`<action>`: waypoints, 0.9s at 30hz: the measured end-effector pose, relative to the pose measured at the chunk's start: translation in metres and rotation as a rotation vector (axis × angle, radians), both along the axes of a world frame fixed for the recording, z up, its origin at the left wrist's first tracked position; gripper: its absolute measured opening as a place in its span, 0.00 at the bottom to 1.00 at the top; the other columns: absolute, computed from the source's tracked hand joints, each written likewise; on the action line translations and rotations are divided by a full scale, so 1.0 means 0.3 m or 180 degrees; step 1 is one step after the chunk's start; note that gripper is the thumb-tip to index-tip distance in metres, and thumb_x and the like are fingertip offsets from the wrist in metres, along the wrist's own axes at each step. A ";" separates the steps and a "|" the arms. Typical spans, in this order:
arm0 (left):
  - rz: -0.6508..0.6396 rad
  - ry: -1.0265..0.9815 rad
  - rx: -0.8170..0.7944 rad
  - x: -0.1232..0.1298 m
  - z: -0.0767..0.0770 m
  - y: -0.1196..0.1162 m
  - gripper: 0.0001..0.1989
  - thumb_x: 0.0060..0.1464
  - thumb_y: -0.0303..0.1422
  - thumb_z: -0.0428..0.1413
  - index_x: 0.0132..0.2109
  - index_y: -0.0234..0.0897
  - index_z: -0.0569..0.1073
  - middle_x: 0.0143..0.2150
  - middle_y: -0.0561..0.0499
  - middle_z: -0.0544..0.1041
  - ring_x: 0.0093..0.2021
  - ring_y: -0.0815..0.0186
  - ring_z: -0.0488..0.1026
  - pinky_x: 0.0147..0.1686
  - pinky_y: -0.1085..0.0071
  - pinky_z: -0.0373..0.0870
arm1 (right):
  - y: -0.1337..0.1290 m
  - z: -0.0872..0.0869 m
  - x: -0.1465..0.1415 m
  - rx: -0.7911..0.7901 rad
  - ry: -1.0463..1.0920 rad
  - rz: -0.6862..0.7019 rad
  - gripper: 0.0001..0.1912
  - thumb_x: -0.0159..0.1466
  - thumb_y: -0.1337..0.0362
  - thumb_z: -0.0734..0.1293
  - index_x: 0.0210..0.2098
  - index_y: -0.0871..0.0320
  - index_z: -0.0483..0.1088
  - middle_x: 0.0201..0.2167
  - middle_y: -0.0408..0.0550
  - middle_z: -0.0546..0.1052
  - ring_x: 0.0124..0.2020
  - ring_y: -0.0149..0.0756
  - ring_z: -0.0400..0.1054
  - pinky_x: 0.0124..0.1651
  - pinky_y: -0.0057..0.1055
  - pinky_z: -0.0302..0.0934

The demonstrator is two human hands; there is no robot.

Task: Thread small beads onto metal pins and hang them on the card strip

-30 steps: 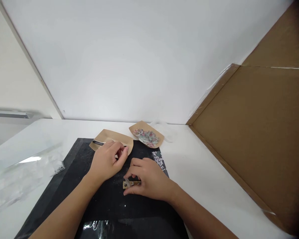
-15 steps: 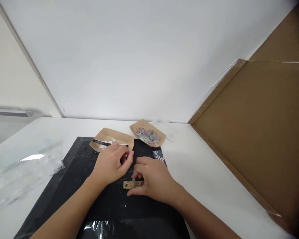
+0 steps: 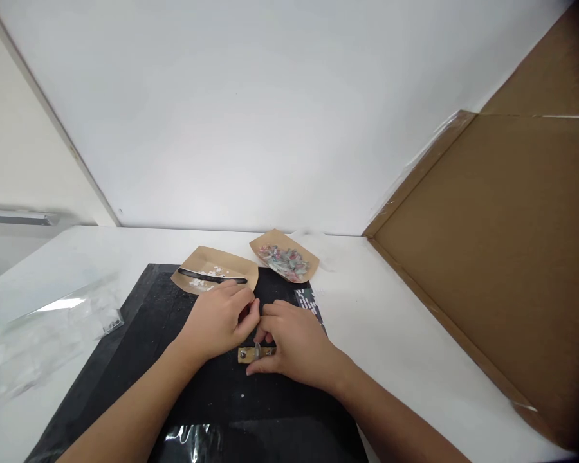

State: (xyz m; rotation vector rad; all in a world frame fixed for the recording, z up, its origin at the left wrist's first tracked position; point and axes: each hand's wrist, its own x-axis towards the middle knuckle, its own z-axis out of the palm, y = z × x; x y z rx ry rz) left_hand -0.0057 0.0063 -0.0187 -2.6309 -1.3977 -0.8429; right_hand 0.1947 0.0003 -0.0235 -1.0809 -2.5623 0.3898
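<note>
Two shifts: left hand [image 3: 219, 318] has moved right, just beside right hand [image 3: 296, 344]; can't tell its grip. Right grip, pinched on clear piece [image 3: 257, 351], has shifted right along tan strip [image 3: 249, 355] on mat [image 3: 212, 392]. Work looks centred there.

Free tabletop [image 3: 395, 334] rightward, up to cardboard panel [image 3: 502, 257]

Bright, diffuse light on the white wall [image 3: 231, 128], glare on the black mat [image 3: 202, 399], dark right edge.

No legible text, label, number or sign observed (the white-marked patch [image 3: 307, 303] beyond the right hand [image 3: 296, 341] shows none).
</note>
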 end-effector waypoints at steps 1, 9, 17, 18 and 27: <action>-0.0006 0.0000 -0.0006 0.000 0.000 0.000 0.13 0.67 0.32 0.51 0.31 0.40 0.67 0.27 0.51 0.71 0.31 0.63 0.69 0.31 0.65 0.60 | 0.000 -0.002 0.000 -0.0010 -0.0006 0.0003 0.25 0.45 0.45 0.85 0.31 0.53 0.76 0.31 0.40 0.79 0.36 0.38 0.70 0.32 0.34 0.51; -0.0048 0.0023 -0.0009 -0.002 -0.007 0.003 0.13 0.67 0.32 0.52 0.31 0.39 0.66 0.27 0.52 0.70 0.31 0.64 0.68 0.31 0.66 0.58 | 0.000 -0.003 -0.006 -0.0070 -0.0076 0.0009 0.26 0.45 0.46 0.85 0.33 0.54 0.76 0.33 0.41 0.80 0.36 0.38 0.69 0.33 0.33 0.51; 0.0002 0.0037 -0.0035 -0.004 -0.007 0.005 0.14 0.67 0.33 0.51 0.31 0.39 0.67 0.26 0.52 0.71 0.30 0.64 0.68 0.30 0.66 0.59 | -0.001 0.013 0.001 -0.0145 0.0018 0.0022 0.26 0.45 0.46 0.85 0.33 0.53 0.76 0.30 0.40 0.78 0.34 0.37 0.69 0.32 0.32 0.51; -0.0005 0.0036 -0.0033 -0.004 -0.007 0.005 0.14 0.67 0.33 0.51 0.31 0.39 0.67 0.26 0.52 0.71 0.30 0.64 0.68 0.30 0.66 0.59 | -0.001 0.012 0.001 -0.0148 0.0020 0.0021 0.26 0.46 0.46 0.85 0.34 0.53 0.76 0.30 0.40 0.78 0.34 0.37 0.69 0.32 0.32 0.51; -0.0042 -0.0002 -0.0073 -0.008 -0.004 0.007 0.14 0.68 0.33 0.51 0.31 0.39 0.66 0.27 0.53 0.70 0.30 0.64 0.68 0.31 0.66 0.59 | 0.005 0.022 0.009 -0.0222 0.0114 0.0052 0.25 0.48 0.47 0.85 0.33 0.54 0.75 0.32 0.40 0.77 0.35 0.36 0.70 0.33 0.31 0.53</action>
